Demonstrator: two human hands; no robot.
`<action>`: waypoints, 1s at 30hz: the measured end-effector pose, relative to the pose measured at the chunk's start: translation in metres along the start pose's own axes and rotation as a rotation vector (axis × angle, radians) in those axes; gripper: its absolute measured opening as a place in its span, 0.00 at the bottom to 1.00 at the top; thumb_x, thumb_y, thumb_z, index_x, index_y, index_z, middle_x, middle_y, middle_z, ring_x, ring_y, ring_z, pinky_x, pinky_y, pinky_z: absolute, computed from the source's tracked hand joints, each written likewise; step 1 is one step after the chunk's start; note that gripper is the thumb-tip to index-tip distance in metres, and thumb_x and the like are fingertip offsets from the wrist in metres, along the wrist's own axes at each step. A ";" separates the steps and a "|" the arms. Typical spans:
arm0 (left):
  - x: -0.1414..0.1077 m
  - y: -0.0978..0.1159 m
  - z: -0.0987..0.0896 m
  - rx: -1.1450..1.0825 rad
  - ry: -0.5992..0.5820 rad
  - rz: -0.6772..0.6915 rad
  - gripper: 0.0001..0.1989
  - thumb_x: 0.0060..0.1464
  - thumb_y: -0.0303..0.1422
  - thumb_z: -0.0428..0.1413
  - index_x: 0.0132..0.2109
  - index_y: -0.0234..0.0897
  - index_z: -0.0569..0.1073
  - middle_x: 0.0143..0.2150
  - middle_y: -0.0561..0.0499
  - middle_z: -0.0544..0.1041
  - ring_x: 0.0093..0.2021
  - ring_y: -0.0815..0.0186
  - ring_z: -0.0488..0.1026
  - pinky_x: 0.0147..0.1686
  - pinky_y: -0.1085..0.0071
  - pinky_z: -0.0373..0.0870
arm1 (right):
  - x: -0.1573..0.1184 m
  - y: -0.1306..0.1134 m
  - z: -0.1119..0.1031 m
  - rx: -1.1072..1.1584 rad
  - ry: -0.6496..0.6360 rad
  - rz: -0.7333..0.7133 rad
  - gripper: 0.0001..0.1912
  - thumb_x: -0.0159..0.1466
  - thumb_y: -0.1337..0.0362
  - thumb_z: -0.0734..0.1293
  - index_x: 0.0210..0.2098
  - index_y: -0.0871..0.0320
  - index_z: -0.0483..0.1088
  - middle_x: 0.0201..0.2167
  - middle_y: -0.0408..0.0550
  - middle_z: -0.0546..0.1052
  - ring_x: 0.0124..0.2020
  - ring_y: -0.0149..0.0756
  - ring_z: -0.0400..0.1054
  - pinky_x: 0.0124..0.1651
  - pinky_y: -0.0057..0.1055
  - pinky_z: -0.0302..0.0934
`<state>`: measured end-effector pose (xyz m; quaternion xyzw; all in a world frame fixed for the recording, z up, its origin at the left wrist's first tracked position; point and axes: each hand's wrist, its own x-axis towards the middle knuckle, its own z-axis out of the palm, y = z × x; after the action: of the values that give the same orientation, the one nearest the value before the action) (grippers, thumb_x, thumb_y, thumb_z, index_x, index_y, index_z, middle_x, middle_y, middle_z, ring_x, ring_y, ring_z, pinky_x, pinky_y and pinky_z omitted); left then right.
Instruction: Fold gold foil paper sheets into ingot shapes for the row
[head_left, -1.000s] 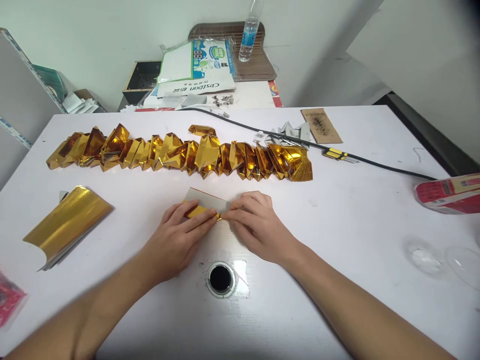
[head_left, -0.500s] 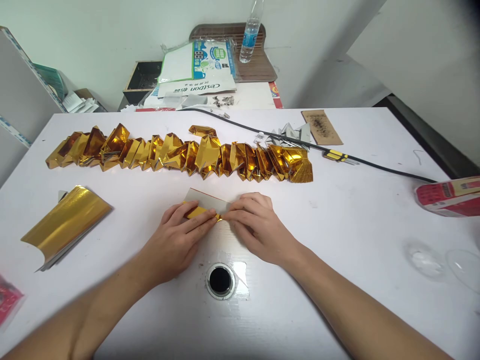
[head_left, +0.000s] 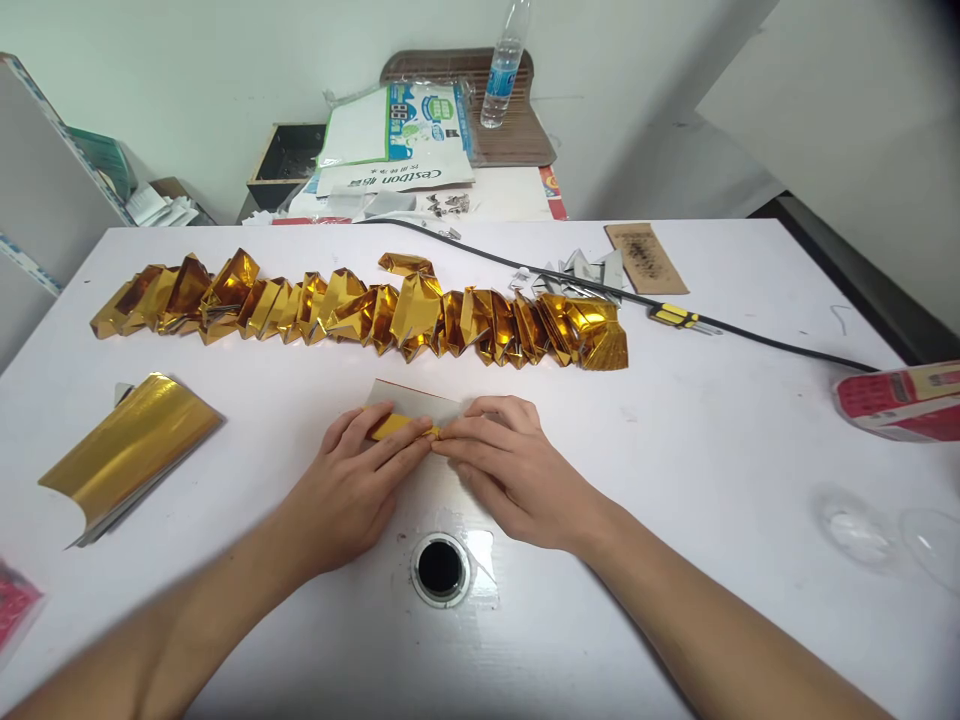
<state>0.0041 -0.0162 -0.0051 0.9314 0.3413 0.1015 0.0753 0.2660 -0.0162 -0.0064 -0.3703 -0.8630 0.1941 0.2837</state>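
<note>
A sheet of gold foil paper (head_left: 413, 399) lies on the white table with its pale grey back up and its near edge folded over, showing gold. My left hand (head_left: 358, 470) presses its fingers on the folded strip from the left. From the right, my right hand (head_left: 517, 462) pinches the same edge, its fingertips meeting the left ones at the fold. Part of the sheet's right end is hidden under the right fingers. Beyond the hands stretches a row of folded gold foil pieces (head_left: 345, 310). To the left rests a curved stack of gold foil sheets (head_left: 135, 450).
A black cable (head_left: 780, 345) with a yellow-handled tool (head_left: 675, 317) beside it crosses the table's back right. Near me is a round cable hole (head_left: 440, 570). A red-and-white packet (head_left: 900, 400) sits at the right edge, and a brown card (head_left: 646, 258) at the back.
My right fingertips have slid slightly left along the folded edge to meet the left hand's fingers. The left hand stays nearly in place, and the view has shifted slightly.
</note>
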 end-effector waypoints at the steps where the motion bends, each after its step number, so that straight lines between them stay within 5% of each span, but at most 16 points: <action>1: 0.000 0.000 0.000 -0.006 -0.002 -0.006 0.39 0.55 0.18 0.48 0.73 0.39 0.63 0.74 0.52 0.65 0.73 0.46 0.53 0.69 0.46 0.51 | 0.000 0.000 0.000 0.008 0.007 0.010 0.19 0.72 0.69 0.62 0.59 0.52 0.75 0.54 0.47 0.79 0.58 0.47 0.62 0.61 0.49 0.56; 12: 0.000 -0.001 0.002 -0.017 -0.003 -0.013 0.43 0.54 0.17 0.46 0.76 0.40 0.56 0.75 0.55 0.61 0.73 0.44 0.51 0.68 0.47 0.49 | 0.000 0.002 0.005 -0.012 0.049 0.035 0.17 0.72 0.72 0.61 0.54 0.54 0.75 0.52 0.44 0.81 0.56 0.43 0.64 0.58 0.46 0.53; 20: 0.000 0.000 -0.001 -0.040 0.015 0.003 0.38 0.56 0.18 0.47 0.72 0.42 0.63 0.72 0.52 0.67 0.61 0.49 0.61 0.57 0.53 0.57 | 0.000 -0.001 0.010 -0.137 0.124 0.153 0.10 0.74 0.64 0.64 0.49 0.52 0.78 0.51 0.42 0.82 0.60 0.49 0.64 0.55 0.49 0.47; 30: 0.005 0.006 -0.007 -0.014 0.080 -0.010 0.30 0.62 0.32 0.49 0.71 0.41 0.65 0.62 0.44 0.72 0.58 0.48 0.61 0.56 0.51 0.55 | 0.001 -0.003 0.005 -0.215 -0.044 0.039 0.19 0.77 0.63 0.58 0.63 0.55 0.71 0.65 0.46 0.73 0.67 0.51 0.57 0.61 0.50 0.48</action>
<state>0.0095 -0.0172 0.0035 0.9244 0.3477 0.1406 0.0689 0.2607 -0.0178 -0.0079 -0.4111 -0.8774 0.1142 0.2196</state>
